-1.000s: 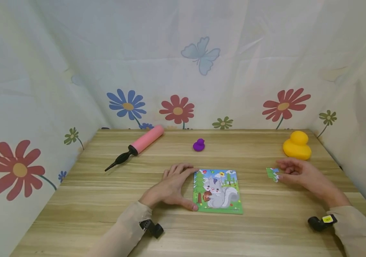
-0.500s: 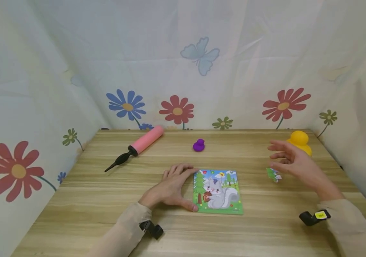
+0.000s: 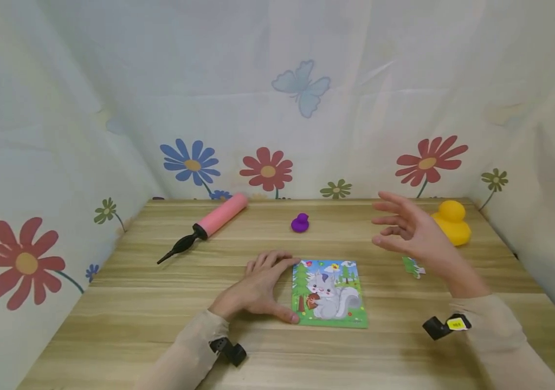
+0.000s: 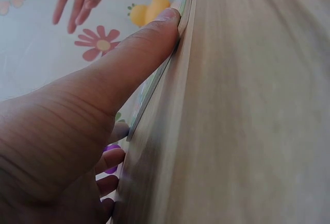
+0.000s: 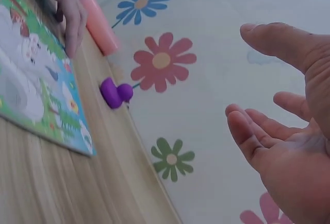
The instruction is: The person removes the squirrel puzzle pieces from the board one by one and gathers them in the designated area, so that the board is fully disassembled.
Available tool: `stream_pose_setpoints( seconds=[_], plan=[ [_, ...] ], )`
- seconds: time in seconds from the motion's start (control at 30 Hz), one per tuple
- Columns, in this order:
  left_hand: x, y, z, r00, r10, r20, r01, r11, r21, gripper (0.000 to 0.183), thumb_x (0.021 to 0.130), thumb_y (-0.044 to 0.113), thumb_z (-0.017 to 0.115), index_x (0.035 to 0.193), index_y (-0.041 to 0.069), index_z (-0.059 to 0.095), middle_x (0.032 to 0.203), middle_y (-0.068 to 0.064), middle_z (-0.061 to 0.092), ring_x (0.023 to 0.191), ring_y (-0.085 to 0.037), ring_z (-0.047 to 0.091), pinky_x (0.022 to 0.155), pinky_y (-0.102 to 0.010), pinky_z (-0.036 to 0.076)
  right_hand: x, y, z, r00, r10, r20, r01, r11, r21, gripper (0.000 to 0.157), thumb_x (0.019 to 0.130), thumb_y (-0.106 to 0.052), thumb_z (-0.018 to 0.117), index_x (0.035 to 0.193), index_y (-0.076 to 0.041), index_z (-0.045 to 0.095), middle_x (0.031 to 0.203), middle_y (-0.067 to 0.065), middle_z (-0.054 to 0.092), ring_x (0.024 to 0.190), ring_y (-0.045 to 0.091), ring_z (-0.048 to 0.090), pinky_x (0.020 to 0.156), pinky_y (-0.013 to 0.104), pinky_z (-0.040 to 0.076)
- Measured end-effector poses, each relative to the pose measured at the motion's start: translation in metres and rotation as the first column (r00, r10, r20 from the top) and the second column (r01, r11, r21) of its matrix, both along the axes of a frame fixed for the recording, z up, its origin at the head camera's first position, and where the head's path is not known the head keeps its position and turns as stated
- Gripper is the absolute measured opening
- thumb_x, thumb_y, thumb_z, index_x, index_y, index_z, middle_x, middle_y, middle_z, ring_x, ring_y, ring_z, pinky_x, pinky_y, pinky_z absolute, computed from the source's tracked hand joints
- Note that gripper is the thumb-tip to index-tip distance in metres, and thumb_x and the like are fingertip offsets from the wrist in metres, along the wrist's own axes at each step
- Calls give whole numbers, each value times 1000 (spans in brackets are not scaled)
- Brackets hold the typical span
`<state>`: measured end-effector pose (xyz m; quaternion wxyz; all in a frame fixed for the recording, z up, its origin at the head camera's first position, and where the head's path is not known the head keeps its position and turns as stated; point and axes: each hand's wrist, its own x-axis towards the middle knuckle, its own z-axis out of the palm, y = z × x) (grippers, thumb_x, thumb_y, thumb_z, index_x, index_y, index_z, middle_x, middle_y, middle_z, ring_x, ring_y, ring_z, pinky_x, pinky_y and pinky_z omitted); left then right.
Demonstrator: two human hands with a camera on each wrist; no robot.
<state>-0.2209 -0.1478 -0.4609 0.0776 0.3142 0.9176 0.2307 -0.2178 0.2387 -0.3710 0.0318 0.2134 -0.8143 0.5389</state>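
My left hand (image 3: pixel 260 290) rests spread at the left edge of a square squirrel picture board (image 3: pixel 331 298) lying on the table. Its index finger reaches the board's upper left corner, and its straight thumb (image 4: pixel 149 44) presses the lower left corner. To the right, my right hand (image 3: pixel 416 233) is raised with fingers apart and nothing between them; the right wrist view shows the same gap between thumb (image 5: pixel 278 41) and fingers. Below that hand lies a small green jigsaw piece (image 3: pixel 411 266), partly hidden by it.
Behind the right hand stands a yellow toy duck (image 3: pixel 455 227), partly covered. A small purple duck (image 3: pixel 300 223) is beyond the board. Back left lies a pink hand pump (image 3: pixel 221 215) with a black nozzle. Flowered curtain (image 3: pixel 185 97) walls the wooden table (image 3: pixel 307 357).
My right hand has let go of the green jigsaw piece, leaving it on the table, and has risen and moved left with fingers spreading. The left hand and board stay put.
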Motion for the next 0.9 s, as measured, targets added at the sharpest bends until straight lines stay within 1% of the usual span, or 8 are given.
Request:
stream_pose_setpoints(
  seconds=[0.17, 0.33, 0.4, 0.47, 0.6, 0.73, 0.83, 0.9],
  plan=[
    [0, -3, -2, 1000, 7, 0, -7, 1000, 1, 129, 69, 75, 97, 174, 27, 39, 177, -10, 32, 158, -38, 29, 122, -67, 29, -5, -22, 0, 999, 36, 36, -36, 999, -15, 89, 100, -13, 86, 174, -23, 37, 166, 12, 54, 131, 19, 66, 101, 23, 59],
    [0, -4, -3, 1000, 6, 4, -6, 1000, 6, 129, 69, 76, 96, 174, 26, 39, 177, -11, 32, 159, -39, 28, 122, -68, 29, -7, -37, -4, 997, 64, 36, -63, 998, -23, 86, 98, -10, 87, 171, -17, 41, 162, 14, 57, 135, 37, 64, 101, 24, 59],
    [0, -4, -3, 1000, 7, 2, -7, 1000, 5, 129, 69, 76, 96, 174, 26, 39, 177, -11, 32, 160, -39, 28, 121, -67, 29, -8, -42, -6, 996, 80, 38, -79, 996, -36, 85, 98, -7, 87, 170, -14, 43, 160, 16, 59, 135, 43, 63, 100, 25, 59],
    [-1, -4, -4, 1000, 6, -1, -6, 1000, 3, 129, 70, 76, 96, 174, 26, 39, 177, -11, 31, 160, -39, 28, 121, -67, 30, -8, -47, -9, 994, 97, 46, -95, 994, -46, 84, 97, -4, 87, 169, -12, 44, 158, 17, 60, 134, 44, 64, 100, 26, 60],
    [-1, -3, -4, 1000, 4, 2, -4, 1000, 6, 129, 70, 76, 96, 174, 26, 38, 177, -11, 31, 160, -40, 29, 121, -68, 30, -7, -56, -17, 989, 131, 72, -128, 991, -46, 83, 96, -3, 87, 167, -9, 45, 157, 17, 61, 132, 42, 65, 101, 28, 60],
    [-2, -2, -4, 1000, 2, -1, -2, 1000, 12, 130, 69, 76, 96, 174, 26, 39, 177, -11, 32, 159, -39, 29, 120, -67, 30, -6, -63, -28, 983, 159, 93, -156, 987, -39, 80, 96, -6, 88, 165, -9, 48, 156, 17, 62, 131, 43, 66, 100, 30, 61],
    [-3, -1, -4, 1000, -4, -7, 4, 1000, 12, 129, 69, 76, 96, 174, 26, 39, 177, -11, 32, 158, -39, 30, 119, -66, 31, -5, -69, -36, 976, 188, 107, -187, 982, -19, 75, 97, -10, 89, 162, -8, 52, 151, 17, 66, 126, 39, 70, 99, 30, 61],
    [-3, -1, -4, 1000, -5, -11, 5, 1000, 10, 129, 70, 77, 95, 174, 26, 39, 176, -11, 32, 158, -39, 30, 119, -66, 32, -5, -74, -42, 969, 217, 116, -217, 976, -8, 72, 97, -11, 88, 161, -6, 54, 148, 20, 67, 122, 37, 72, 98, 30, 61]
  ],
)
